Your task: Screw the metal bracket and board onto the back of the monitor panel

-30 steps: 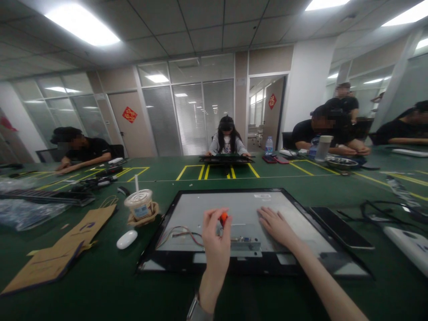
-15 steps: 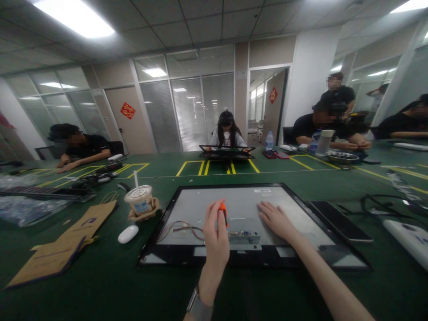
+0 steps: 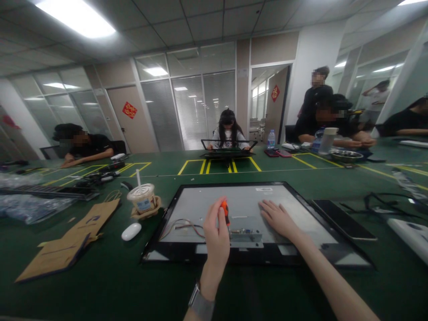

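Observation:
My left hand (image 3: 216,229) is closed around the orange and black handle of a screwdriver (image 3: 225,211), held upright above the metal bracket (image 3: 250,238) near the front of a flat display panel (image 3: 197,200). The fingers and palm hide part of the handle, and I cannot make out where its tip rests. My right hand (image 3: 277,219) lies flat on the panel's grey back, fingers spread, holding nothing. Thin wires (image 3: 183,224) run across the panel to the left of the bracket. A black frame surrounds the panel, which lies on the green table (image 3: 133,285).
Left of the panel are a lidded cup (image 3: 143,199) with a straw, a white case (image 3: 131,232) and a brown paper bag (image 3: 72,240). A black phone-like slab (image 3: 343,219) and a white device (image 3: 409,238) lie to the right. Co-workers sit around the table.
The view has shifted slightly. More of the screwdriver's handle and shaft shows in my left hand. My right hand stays flat on the panel. The person across has tilted up a black frame.

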### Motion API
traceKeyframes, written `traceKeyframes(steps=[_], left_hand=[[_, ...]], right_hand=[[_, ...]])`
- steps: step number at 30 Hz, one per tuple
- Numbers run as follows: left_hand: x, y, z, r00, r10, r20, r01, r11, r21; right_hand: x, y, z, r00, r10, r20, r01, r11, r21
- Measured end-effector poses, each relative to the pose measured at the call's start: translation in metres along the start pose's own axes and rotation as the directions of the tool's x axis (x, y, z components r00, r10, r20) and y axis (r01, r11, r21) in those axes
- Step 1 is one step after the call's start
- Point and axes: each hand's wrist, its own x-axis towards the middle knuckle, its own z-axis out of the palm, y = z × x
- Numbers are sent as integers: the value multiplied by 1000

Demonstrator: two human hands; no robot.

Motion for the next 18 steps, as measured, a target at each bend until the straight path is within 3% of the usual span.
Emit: traceKeyframes(steps=[7,13,18], left_hand=[[0,-3,4,995,69,-68,-63,995,82],[-1,-2,2,1000,24,-17,-24,1000,12],[0,-2,5,990,105,-97,-95,991,97]], right_hand=[[-1,-4,-6,1000,17,21,-16,999,-31],[-1,-2,-3,1000,10,18,-10,1000,-16],[1,0,0,1000,7,4,-7,1000,-20]])
